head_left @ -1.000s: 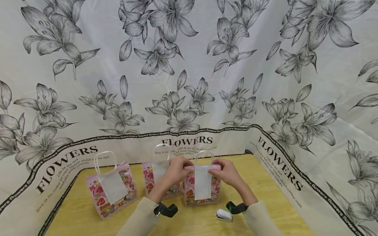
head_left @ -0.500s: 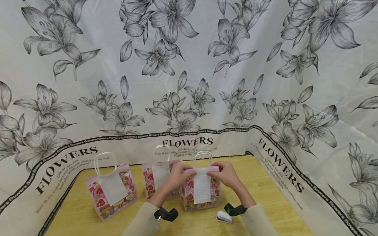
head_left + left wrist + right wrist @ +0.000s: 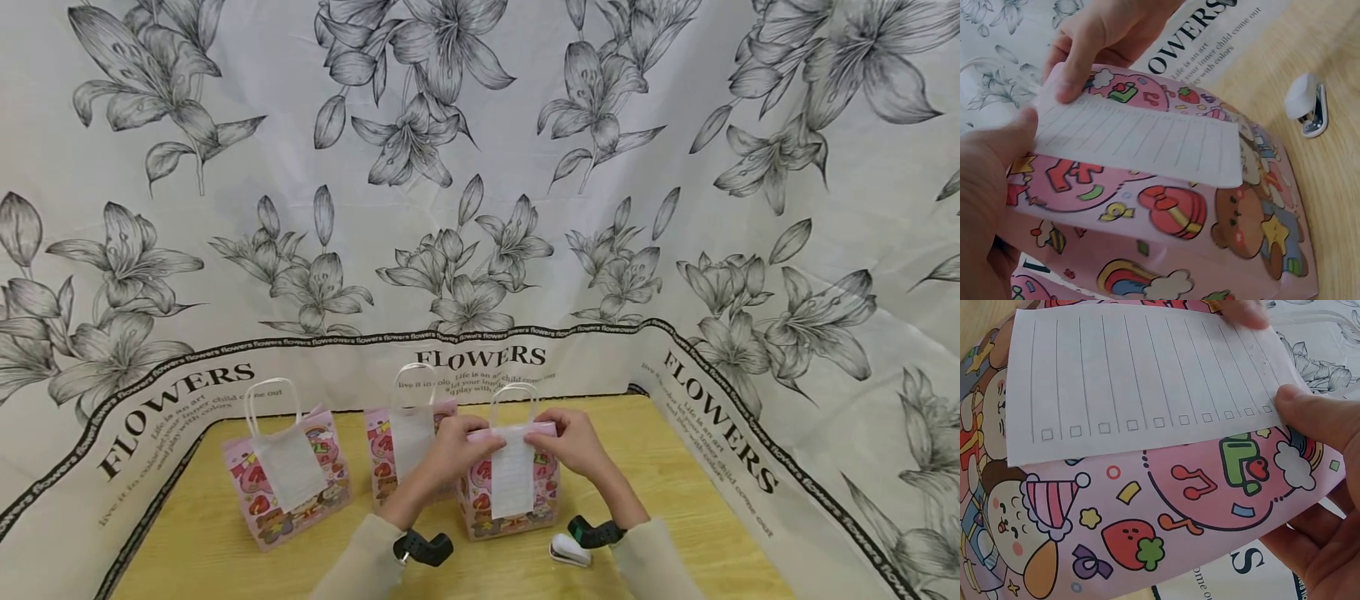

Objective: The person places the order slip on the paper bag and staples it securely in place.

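Observation:
A pink gift bag [image 3: 546, 492] with cartoon prints and a white twisted handle stands on the table before me. A white lined note sheet [image 3: 512, 479] with small checkboxes lies against its front, its upper end at the bag's top edge. My left hand [image 3: 454, 447] pinches the top edge on the left, its thumb at the sheet's corner. On the other side my right hand [image 3: 572, 440] pinches the same edge, thumb in front and fingers behind. The right wrist view shows this thumb [image 3: 1294, 400] touching the sheet's upper end.
Two similar pink bags, a left one [image 3: 330, 475] and a middle one [image 3: 380, 450], stand to the left with white sheets on their fronts. A small white stapler [image 3: 569, 550] lies near my right wrist. Behind the wooden table [image 3: 645, 467] hangs a flower-printed cloth [image 3: 480, 250].
Both hands and the gripped bag have come slightly toward me since a second ago. The thumbs sit a little lower. In the last half second the hands have barely moved; the view shifted slightly.

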The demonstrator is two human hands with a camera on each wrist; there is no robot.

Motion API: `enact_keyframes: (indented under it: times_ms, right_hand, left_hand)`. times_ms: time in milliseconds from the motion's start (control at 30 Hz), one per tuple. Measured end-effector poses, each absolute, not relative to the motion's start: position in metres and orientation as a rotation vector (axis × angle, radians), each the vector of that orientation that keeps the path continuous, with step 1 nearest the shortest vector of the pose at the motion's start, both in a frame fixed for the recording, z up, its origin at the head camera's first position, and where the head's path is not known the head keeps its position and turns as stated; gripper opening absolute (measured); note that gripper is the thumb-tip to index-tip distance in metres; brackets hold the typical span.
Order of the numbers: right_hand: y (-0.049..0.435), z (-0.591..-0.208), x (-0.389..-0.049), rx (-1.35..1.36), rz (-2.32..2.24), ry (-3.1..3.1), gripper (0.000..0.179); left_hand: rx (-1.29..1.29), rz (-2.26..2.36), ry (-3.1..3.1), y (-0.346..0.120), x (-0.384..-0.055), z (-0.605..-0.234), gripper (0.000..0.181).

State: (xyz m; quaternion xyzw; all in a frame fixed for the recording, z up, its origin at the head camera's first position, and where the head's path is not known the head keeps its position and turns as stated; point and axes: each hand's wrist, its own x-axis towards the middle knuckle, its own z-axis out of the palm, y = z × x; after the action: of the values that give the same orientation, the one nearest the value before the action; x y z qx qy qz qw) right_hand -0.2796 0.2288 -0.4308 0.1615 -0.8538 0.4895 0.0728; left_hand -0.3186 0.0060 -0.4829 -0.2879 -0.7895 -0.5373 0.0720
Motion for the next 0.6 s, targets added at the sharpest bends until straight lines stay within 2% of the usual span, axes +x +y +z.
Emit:
enact_keyframes:
  times_ms: [300, 533, 600]
  right_hand:
    - [0.225, -0.431, -0.282, 0.464, 1.504, -2.535, 0.016]
    - [0.238, -0.473, -0.305, 0.440, 1.531, -2.512, 0.018]
    - [0.237, -0.473, -0.303, 0.428, 1.534, -2.499, 0.018]
  left_hand:
    - [-0.813, -1.623, -2.312, 0.006, -0.326, -0.482, 0.012]
    - [-0.778, -1.695, -2.362, 0.005, -0.327, -0.486, 0.014]
    - [-0.775, -1.709, -2.359, 0.005, -0.328, -0.487, 0.014]
